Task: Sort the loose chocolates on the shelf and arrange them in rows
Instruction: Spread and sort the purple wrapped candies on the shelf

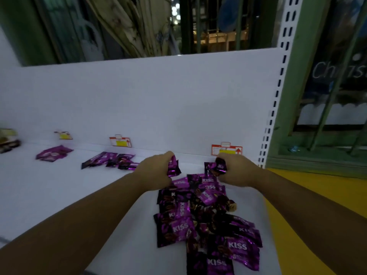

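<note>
A loose pile of purple and dark "KISS" chocolate packets (206,221) lies on the white shelf (59,195) at the right, reaching to the front edge. At the pile's far end my left hand (156,171) grips a purple packet (173,166), held upright. My right hand (234,171) holds a dark purple packet (218,165) close to the back panel. Two smaller groups of purple packets lie further left: one (111,160) mid-shelf, another (53,153) beyond it.
Red and yellow price tags (226,149) stand along the white back panel (158,100). A perforated white upright (274,108) bounds the shelf on the right, with a yellow surface (309,195) beyond. Other products (8,139) sit at the far left.
</note>
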{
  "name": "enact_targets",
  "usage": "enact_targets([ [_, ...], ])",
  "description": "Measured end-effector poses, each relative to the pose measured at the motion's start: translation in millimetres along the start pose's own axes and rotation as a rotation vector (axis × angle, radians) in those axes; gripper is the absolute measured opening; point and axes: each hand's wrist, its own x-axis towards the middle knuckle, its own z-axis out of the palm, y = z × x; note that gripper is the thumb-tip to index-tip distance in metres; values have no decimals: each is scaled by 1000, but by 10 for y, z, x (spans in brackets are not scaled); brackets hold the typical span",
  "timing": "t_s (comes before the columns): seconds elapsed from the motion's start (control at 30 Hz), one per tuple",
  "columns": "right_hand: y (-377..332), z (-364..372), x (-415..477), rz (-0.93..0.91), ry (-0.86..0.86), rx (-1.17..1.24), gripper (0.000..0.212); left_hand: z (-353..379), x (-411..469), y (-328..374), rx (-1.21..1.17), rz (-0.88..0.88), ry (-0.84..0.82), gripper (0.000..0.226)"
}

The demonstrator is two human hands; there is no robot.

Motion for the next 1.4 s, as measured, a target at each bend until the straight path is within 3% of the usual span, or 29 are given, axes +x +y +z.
enact_targets([
  [0.2, -720, 188, 298, -145, -38, -338, 27, -142, -502, -268, 67, -178, -60, 42],
  [0.3, -1076, 313, 267, -247, -48, -326, 28, -240, -821, -403, 65, -219, -57, 48],
  [0.4, -1466, 405, 201, -293, -52, -275, 25, -405, -1181, -549, 67, -222, -34, 39],
  [0.53, -2114, 683, 110, -293, -111, -231, 16, -553, -1820, -889, 22, -222, -3, 30],
  [0.83, -3036, 1340, -129, -280, -130, -214, 21, -670, -2871, -1631, -62, -166, 65, 33],
  [1.1, -3190, 1425, 144, -253, -129, -306, 29, -670, -2565, -1910, -134, -132, 111, 38],
  [1.4, -2901, 1510, 1176, -132, -38, -130, 48, -745, -1835, -2553, -107, -137, 9, 44],
])
